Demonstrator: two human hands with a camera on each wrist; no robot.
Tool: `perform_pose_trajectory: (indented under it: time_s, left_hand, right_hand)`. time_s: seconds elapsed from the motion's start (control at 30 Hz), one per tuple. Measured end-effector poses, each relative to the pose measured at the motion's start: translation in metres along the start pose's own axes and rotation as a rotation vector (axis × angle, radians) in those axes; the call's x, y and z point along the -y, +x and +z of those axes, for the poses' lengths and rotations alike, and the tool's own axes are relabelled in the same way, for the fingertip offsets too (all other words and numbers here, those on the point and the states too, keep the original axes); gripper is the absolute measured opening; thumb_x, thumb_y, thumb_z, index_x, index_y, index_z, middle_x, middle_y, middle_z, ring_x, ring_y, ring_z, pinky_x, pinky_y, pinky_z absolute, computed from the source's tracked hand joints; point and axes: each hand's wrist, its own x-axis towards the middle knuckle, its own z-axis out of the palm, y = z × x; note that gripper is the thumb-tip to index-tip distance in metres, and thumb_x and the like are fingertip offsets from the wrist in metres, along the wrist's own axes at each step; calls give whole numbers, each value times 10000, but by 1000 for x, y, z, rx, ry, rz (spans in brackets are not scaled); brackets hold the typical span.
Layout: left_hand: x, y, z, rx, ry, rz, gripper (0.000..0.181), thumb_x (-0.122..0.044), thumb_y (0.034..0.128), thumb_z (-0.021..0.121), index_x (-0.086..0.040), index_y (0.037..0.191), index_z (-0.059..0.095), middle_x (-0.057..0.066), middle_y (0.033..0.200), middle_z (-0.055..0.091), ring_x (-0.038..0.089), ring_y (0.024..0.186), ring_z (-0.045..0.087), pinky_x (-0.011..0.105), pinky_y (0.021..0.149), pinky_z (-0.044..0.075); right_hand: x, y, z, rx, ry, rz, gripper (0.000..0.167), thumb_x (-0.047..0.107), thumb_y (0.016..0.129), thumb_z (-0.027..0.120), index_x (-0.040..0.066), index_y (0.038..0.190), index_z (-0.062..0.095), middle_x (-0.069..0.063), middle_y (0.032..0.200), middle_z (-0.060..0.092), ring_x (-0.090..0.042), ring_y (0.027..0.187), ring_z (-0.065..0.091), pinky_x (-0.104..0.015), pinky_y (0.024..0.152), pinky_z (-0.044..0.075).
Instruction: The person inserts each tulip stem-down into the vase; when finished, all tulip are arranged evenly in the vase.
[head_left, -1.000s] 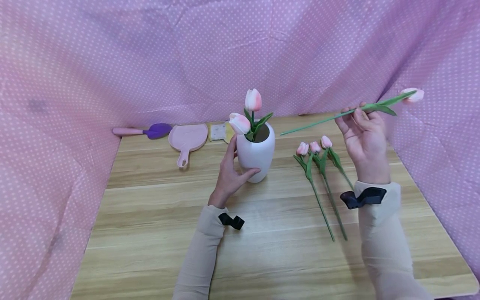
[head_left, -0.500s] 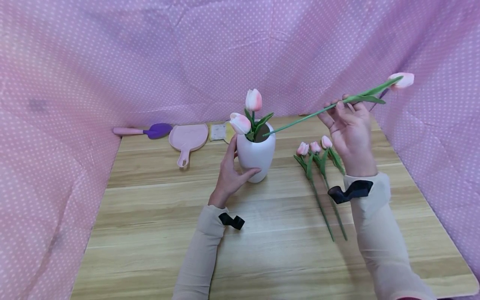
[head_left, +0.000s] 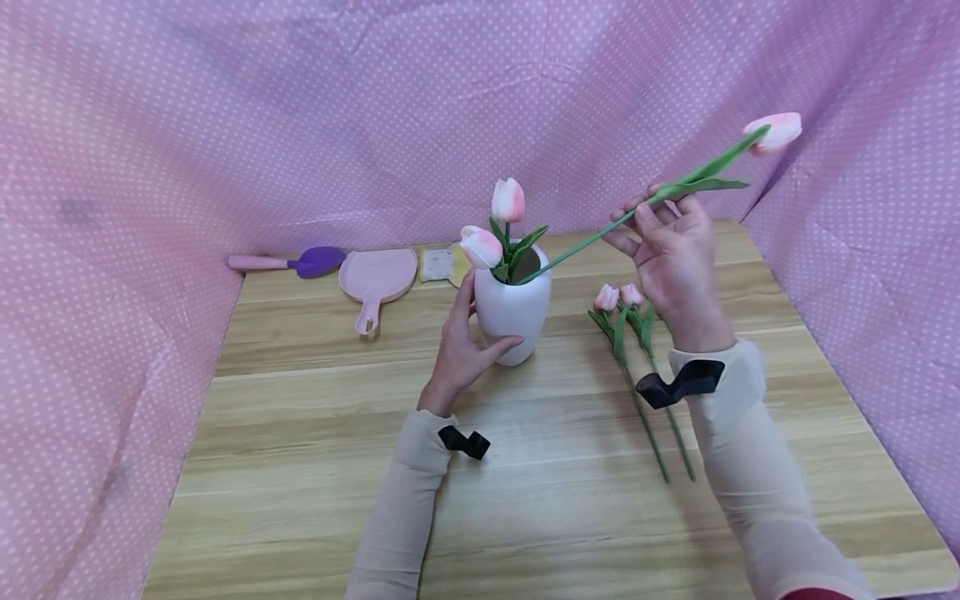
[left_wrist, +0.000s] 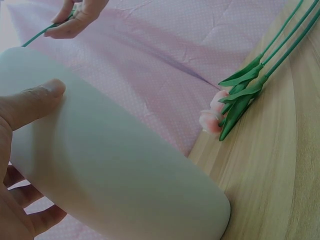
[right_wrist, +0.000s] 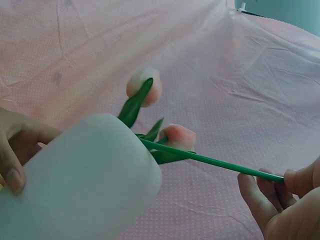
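In the head view a white vase [head_left: 513, 321] stands upright with two pink-white tulips [head_left: 508, 200] in it. My left hand [head_left: 459, 350] grips the vase's left side, thumb across its front. My right hand [head_left: 675, 258] pinches the green stem of another tulip [head_left: 776, 133], blossom up to the right. That stem slants down left, its lower end inside the vase mouth. The right wrist view shows the pinched stem [right_wrist: 215, 162] crossing the vase rim. Below my right hand, more tulips [head_left: 606, 298] lie on the table, one mostly hidden by the arm.
Along the table's [head_left: 300, 467] back edge lie a purple trowel [head_left: 317, 262] with a pink handle, a pink dustpan-like piece [head_left: 377, 275] and a yellow-and-white item [head_left: 435, 264] partly behind the vase. Pink dotted cloth [head_left: 375, 108] hangs around the back and sides.
My right hand has moved left and slightly up with the tulip, and the stem's lower end has passed from beside the vase into its mouth. My left hand has stayed on the vase.
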Motion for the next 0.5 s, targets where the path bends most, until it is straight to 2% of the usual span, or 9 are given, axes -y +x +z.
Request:
perform_pose_trajectory:
  time_s: [0.27, 0.5]
  left_hand:
    - [0, 0, 0, -1, 10, 3, 1094, -118, 727, 900, -133, 1584, 221, 102, 1534, 451, 297, 1354, 503, 504, 1091, 478]
    - [0, 1, 0, 5, 15, -12, 1093, -125, 727, 901, -141, 1584, 223, 91, 1540, 446, 288, 1365, 496, 503, 1103, 472]
  right_hand:
    - [-15, -13, 10, 67, -136, -17, 137, -88, 927, 602, 8, 1021, 573, -116, 912, 685, -245, 863, 721, -386, 754, 646]
    - [-24, -19, 16, 77, -262, -73, 181, -102, 929, 592, 57, 1014, 602, -69, 925, 692, -215, 865, 724, -355, 757, 645]
